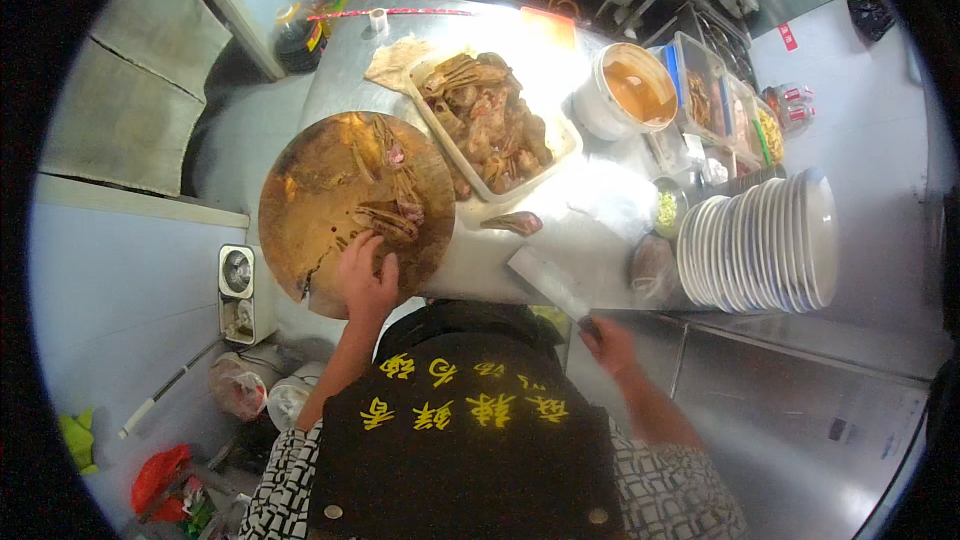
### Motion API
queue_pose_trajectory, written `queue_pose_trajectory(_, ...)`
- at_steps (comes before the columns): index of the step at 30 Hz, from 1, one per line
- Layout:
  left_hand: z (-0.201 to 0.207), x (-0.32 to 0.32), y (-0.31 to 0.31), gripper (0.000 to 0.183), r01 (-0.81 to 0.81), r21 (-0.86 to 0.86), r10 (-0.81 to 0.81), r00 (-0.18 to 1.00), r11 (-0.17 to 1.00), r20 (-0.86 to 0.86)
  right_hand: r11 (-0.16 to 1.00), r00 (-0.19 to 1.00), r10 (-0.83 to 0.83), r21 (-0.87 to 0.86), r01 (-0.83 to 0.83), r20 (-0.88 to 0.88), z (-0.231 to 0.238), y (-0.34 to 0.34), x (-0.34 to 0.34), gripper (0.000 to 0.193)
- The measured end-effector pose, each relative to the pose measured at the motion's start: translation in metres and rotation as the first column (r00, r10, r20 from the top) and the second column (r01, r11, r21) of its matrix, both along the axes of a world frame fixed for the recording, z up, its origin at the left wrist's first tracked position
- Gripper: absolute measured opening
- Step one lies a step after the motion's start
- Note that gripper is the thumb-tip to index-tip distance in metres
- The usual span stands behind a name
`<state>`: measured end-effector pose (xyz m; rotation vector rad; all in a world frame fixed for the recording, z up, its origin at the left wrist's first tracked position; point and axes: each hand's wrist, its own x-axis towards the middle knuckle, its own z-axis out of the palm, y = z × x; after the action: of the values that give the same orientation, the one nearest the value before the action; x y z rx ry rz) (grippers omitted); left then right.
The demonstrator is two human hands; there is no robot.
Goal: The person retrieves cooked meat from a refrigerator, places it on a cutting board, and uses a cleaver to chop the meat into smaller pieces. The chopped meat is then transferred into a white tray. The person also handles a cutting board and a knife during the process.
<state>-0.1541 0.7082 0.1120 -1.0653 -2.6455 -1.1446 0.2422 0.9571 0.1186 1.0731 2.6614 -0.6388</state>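
On the round wooden chopping block (300, 175), my left hand (368, 278) rests near the front edge. Its fingers are bent and apart, with the tips at the lower side of a brown piece of cooked meat (386, 221), which looks like a duck head. More such pieces (398, 165) lie farther back on the block. My right hand (608, 344) grips the handle of a cleaver (545, 278), its broad blade slanting over the front edge of the steel table. A single meat piece (514, 223) lies on the table between block and cleaver.
A white tray (567, 152) heaped with cooked meat stands behind the block. To its right are a white bucket (597, 112) of orange-brown liquid and several clear food containers (700, 85). A row of white plates (755, 245) stands on edge at the right, beside a bowl of chopped greens (667, 208).
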Motion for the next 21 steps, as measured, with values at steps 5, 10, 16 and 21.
queue_pose_trajectory(5,-0.002,-0.005,0.009,0.036,0.120,-0.004,-0.120,0.991,0.993,-0.057,0.999,0.995,0.031,0.019,-0.033,0.099,-0.006,0.008,-0.019,0.037)
queue_pose_trajectory(10,0.004,-0.006,-0.014,0.039,0.170,-0.092,-0.174,0.984,0.981,-0.034,0.999,0.999,-0.027,0.042,0.026,0.031,-0.023,0.015,-0.019,0.038)
queue_pose_trajectory(16,-0.003,-0.004,-0.017,0.039,0.075,-0.091,-0.080,0.996,0.993,-0.049,0.997,0.997,0.023,0.069,-0.018,-0.077,-0.063,0.049,-0.009,0.041)
queue_pose_trajectory(21,0.001,0.000,-0.003,0.037,0.035,-0.087,-0.038,0.999,0.996,-0.033,0.959,0.976,0.021,0.281,0.042,-0.217,-0.062,0.094,-0.068,0.044)
